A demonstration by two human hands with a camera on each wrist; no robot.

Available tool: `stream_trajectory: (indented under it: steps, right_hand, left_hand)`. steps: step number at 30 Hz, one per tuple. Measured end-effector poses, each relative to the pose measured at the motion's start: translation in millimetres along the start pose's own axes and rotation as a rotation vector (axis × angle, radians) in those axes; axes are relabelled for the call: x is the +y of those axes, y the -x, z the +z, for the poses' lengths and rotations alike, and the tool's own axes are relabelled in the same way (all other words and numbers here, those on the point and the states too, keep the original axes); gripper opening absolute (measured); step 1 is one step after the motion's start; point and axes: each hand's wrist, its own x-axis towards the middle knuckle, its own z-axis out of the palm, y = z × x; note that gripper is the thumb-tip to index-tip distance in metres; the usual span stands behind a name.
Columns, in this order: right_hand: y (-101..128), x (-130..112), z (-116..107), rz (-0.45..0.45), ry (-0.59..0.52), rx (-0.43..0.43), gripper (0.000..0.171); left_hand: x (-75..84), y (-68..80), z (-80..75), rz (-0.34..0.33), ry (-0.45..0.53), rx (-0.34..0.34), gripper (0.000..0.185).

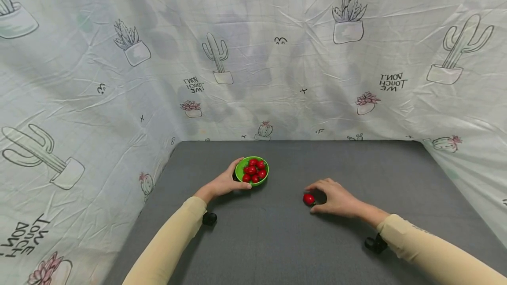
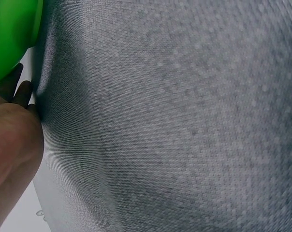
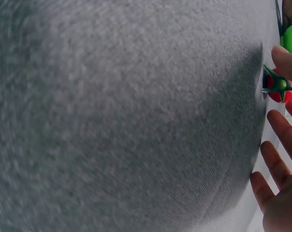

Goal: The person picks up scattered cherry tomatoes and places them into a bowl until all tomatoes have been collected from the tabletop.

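Centrally, on the grey table, a green bowl holds several red tomatoes, too closely heaped to count with certainty. Left hand: it rests on the table against the near left side of the bowl, thumb along the rim and fingers curled round the outer wall, so that the bowl is held steady; the left wrist view shows only the palm beside the bowl's green wall on the grey cloth. Right hand: it lies well apart from the bowl, to the right, arched over 1 loose tomato that sits on the table at the hand's fingertips. The right wrist view shows this tomato with its green calyx between the thumb above and the fingers below; the fingers are spread and only lightly bent, touching or nearly touching the fruit, and a firm pinch cannot be confirmed. Both forearms wear pale yellow sleeves. Behind and beside the table hangs a pale sheet printed with potted cacti.
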Motion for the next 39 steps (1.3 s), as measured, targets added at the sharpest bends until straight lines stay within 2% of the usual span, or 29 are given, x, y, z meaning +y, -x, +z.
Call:
stream_trajectory:
  steps: [9, 20, 39]
  right_hand:
    - [-2, 3, 8, 0.02, 0.038, 0.038, 0.054]
    - [-5, 4, 10, 0.023, 0.033, 0.068, 0.044]
    - [-11, 2, 9, 0.007, 0.007, 0.039, 0.032]
  left_hand:
    - [-1.2, -0.7, 0.0, 0.003, -0.004, 0.002, 0.109]
    - [-1.8, -1.3, 0.1, -0.001, 0.007, 0.005, 0.109]
    - [-0.8, 0.2, -0.4, 0.014, -0.004, -0.006, 0.109]
